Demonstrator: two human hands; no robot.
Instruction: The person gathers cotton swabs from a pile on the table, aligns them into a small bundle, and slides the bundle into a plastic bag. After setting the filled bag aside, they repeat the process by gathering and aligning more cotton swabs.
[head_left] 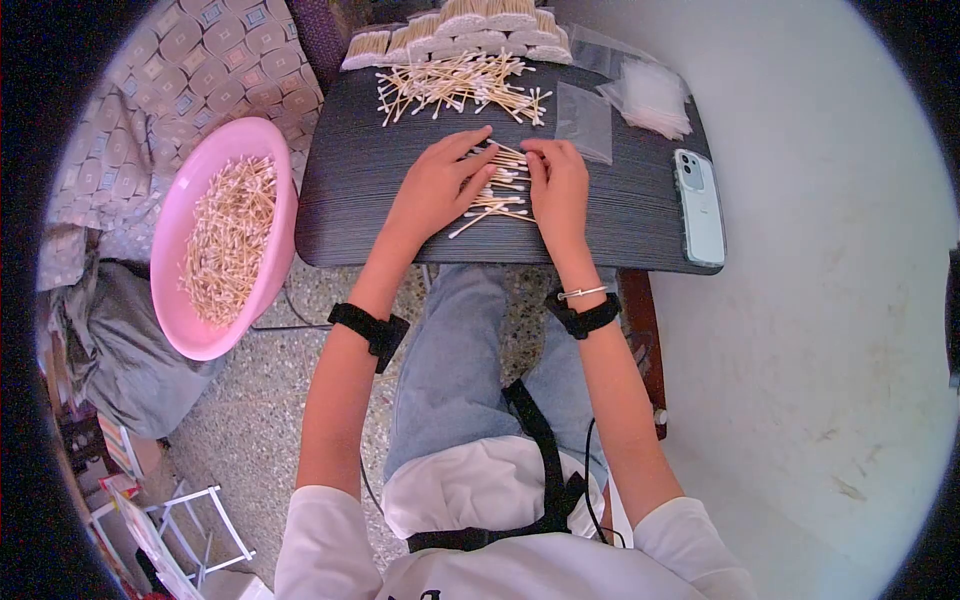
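Note:
A small group of cotton swabs (494, 203) lies on the dark table between my two hands, mostly side by side, with a few crossed at the near end. My left hand (437, 187) rests at their left ends, its fingers stretched and apart, the fingertips touching the swabs. On the other side, my right hand (560, 190) has its fingers bent and closed at the right end of a swab at the far side of the group. Beyond both hands is a loose heap of cotton swabs (455, 82).
Bundled swabs (470, 30) are stacked at the table's back. Clear plastic bags (648, 98) and a single flat bag (584, 122) lie right of the heap. A phone (700, 207) sits near the right edge. A pink basin (168, 240) of swabs stands left of the table (345, 215).

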